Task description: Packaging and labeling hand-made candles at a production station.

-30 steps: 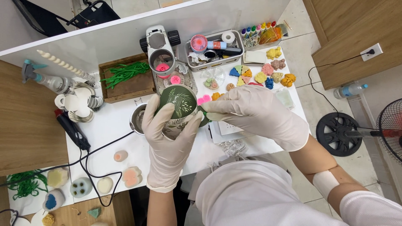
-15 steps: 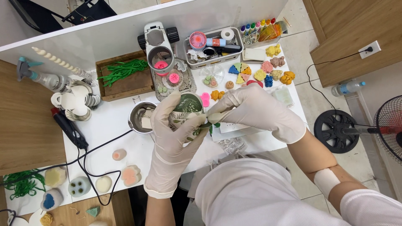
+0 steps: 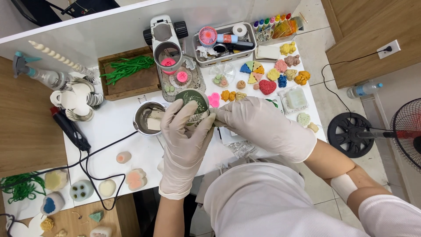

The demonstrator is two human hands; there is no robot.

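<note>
My left hand (image 3: 183, 140), in a white glove, wraps around a green round container with a leaf pattern (image 3: 193, 102), held upright over the white table (image 3: 114, 127). My right hand (image 3: 258, 125), also gloved, touches the container's right side with its fingertips. Just left of the container stands a small metal pot (image 3: 147, 118) with pale blocks inside.
Coloured shaped pieces (image 3: 267, 79) lie at the back right beside a grey tray of tools (image 3: 228, 41). A wooden tray with green strands (image 3: 127, 74), a spray bottle (image 3: 39, 74), a black cabled tool (image 3: 70, 129) and several pale pieces (image 3: 131, 177) sit left. A floor fan (image 3: 372, 131) stands right.
The container has been lowered slightly and turned more upright, its patterned side now facing me. Both hands stayed on it, shifting a little toward the table's back.
</note>
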